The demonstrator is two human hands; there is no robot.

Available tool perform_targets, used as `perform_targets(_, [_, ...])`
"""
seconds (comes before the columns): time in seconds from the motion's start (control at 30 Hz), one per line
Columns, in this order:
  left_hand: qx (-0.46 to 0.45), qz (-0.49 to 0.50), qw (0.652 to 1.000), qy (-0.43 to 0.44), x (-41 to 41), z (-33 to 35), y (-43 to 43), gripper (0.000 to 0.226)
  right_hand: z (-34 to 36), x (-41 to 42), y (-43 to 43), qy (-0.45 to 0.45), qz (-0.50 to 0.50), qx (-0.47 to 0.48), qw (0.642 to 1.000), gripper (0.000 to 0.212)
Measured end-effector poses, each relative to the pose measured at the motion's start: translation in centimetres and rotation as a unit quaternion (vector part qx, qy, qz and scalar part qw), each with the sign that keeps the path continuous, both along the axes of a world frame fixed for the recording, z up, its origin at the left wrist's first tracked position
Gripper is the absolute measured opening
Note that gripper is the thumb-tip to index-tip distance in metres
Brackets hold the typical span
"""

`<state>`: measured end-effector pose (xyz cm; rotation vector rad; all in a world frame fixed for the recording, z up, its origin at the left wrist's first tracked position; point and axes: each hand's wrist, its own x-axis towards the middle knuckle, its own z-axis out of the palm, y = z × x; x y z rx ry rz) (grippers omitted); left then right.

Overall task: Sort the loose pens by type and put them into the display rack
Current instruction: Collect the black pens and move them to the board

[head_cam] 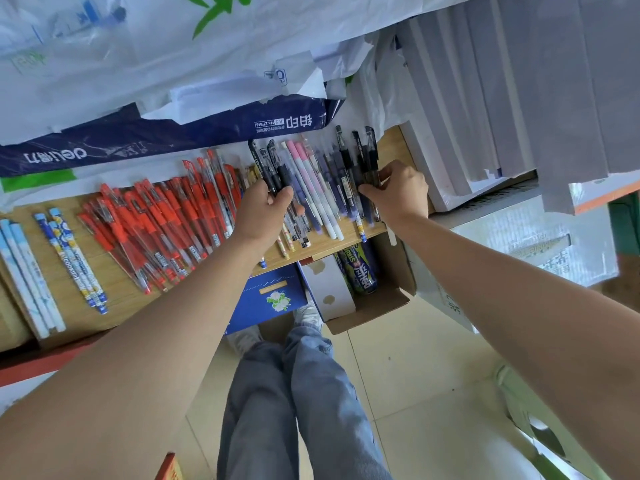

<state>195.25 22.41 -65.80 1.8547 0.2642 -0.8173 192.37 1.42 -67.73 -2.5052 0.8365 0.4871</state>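
Near the frame's centre, on the wooden shelf (124, 306), the left hand (259, 213) is curling its fingers (282, 197) around several black pens (268, 162) while the right hand (401, 188) is pinching another black bunch (367, 157). Light, stiff and slick, they are likely handling best bunched mid-barrel.

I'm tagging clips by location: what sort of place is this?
Probably a stationery shop or stockroom: red gel pens lie on a wooden shelf, the left hand and right hand hold black gel pens, and a Deli copy-paper pack lies behind.
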Motion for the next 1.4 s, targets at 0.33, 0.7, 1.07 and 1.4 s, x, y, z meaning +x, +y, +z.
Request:
perform_targets(0.33, [0.005,-0.016,1.000,0.016,-0.1,-0.3,1.5,0.027,0.9,0.0,0.3,-0.009,-0.040,0.067,0.997,0.018])
perform_targets(0.7, [-0.010,-0.027,0.999,0.030,0.2,0.3,2.6,0.024,1.3,-0.7,1.9,-0.011,0.026,0.027,0.999,0.008])
perform_targets(1.07, [-0.011,-0.019,0.999,0.035,0.3,0.4,3.1,0.026,0.9,0.0,2.7,0.011,0.050,-0.057,0.997,0.017])
perform_targets(1.4, [0.007,0.007,0.999,0.033,-0.2,0.4,3.2,0.036,1.4,-0.7,2.9,-0.005,0.096,-0.068,0.993,0.015])
